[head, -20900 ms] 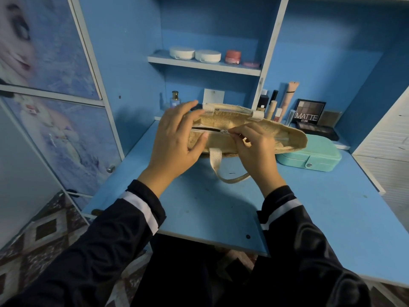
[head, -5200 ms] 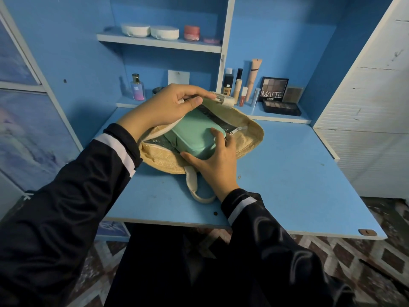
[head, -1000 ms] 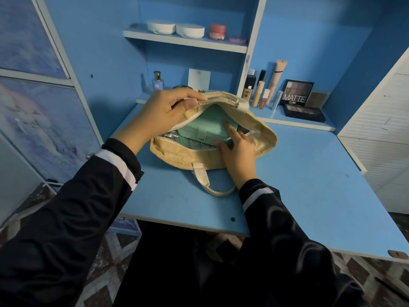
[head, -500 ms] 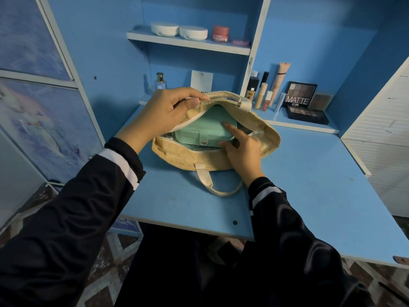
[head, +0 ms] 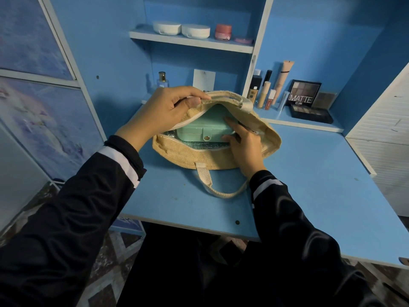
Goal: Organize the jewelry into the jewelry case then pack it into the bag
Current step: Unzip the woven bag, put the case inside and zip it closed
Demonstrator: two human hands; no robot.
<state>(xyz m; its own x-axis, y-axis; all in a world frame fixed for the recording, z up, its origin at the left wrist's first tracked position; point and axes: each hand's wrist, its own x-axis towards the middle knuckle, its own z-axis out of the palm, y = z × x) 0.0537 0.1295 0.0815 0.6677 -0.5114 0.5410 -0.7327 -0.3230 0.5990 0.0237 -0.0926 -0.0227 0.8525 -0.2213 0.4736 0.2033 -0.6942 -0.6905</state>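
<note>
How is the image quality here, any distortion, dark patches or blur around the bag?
Head view: wide-angle distortion tilts the cabinet uprights near the edges; lighting is dim and bluish; the sleeves lose detail; the jewelry case, bag, left hand and right hand are sharp.

Single view logged: head-worn wide-angle camera. We look forward and down from above near edge of desk point(head: 309, 185), at close range. Bag point(head: 199, 156) sits near frame centre. Back shelves point(head: 192, 44) face us across upper frame.
</note>
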